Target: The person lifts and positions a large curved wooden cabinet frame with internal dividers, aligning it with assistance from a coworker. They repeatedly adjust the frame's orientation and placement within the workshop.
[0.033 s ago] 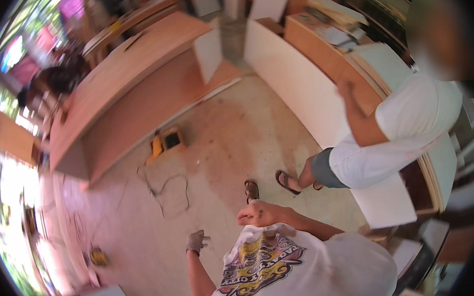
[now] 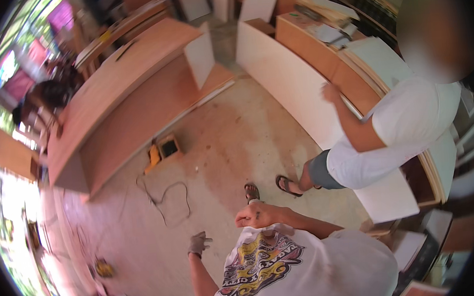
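My left hand (image 2: 199, 243) wears a grey glove and hangs over the concrete floor (image 2: 215, 155), its fingers apart and nothing in them. Bare and curled, my right hand (image 2: 256, 215) is in front of my white printed shirt (image 2: 264, 264), by its hem. Whatever its closed fingers might hold is hidden. Just beyond it shows a foot in a dark sandal (image 2: 252, 192). To the right a person in a white shirt (image 2: 405, 117) stands, with one hand (image 2: 331, 92) by the upper edge of a long white panel (image 2: 287, 84).
A large wooden cabinet carcass (image 2: 128, 84) lies at the far left, with another person (image 2: 52, 95) bending beside it. On the floor are a small wooden box (image 2: 168, 146), a yellow tool (image 2: 152, 156), a dark cord (image 2: 168, 188) and a yellow-black object (image 2: 103, 268). Boards (image 2: 377, 64) are stacked right.
The view has shifted slightly. The person on the right has moved a hand leftward toward the white panel's edge. My two hands keep much the same pose.
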A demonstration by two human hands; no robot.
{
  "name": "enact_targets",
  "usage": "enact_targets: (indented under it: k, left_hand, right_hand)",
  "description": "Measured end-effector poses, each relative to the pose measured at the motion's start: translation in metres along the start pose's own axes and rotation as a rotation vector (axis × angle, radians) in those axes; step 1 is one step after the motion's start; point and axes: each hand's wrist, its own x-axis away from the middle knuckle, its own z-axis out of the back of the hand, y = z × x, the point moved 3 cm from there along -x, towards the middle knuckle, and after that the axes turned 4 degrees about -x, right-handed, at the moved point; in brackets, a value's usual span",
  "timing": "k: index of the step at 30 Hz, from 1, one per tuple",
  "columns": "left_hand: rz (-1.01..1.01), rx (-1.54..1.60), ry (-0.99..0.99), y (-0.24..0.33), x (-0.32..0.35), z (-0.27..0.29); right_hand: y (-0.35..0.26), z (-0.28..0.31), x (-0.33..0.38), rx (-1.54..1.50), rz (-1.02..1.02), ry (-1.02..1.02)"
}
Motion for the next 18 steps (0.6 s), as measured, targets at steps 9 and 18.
enact_targets:
  k: [9, 18]
  left_hand:
    - [0.051, 0.005, 0.163, 0.103, -0.085, 0.060]
    - [0.189, -0.189, 0.102, 0.160, -0.175, 0.118]
  right_hand:
    - [0.012, 0.160, -0.143, 0.023, -0.046, 0.077]
    - [0.064, 0.245, -0.350, 0.383, -0.076, 0.029]
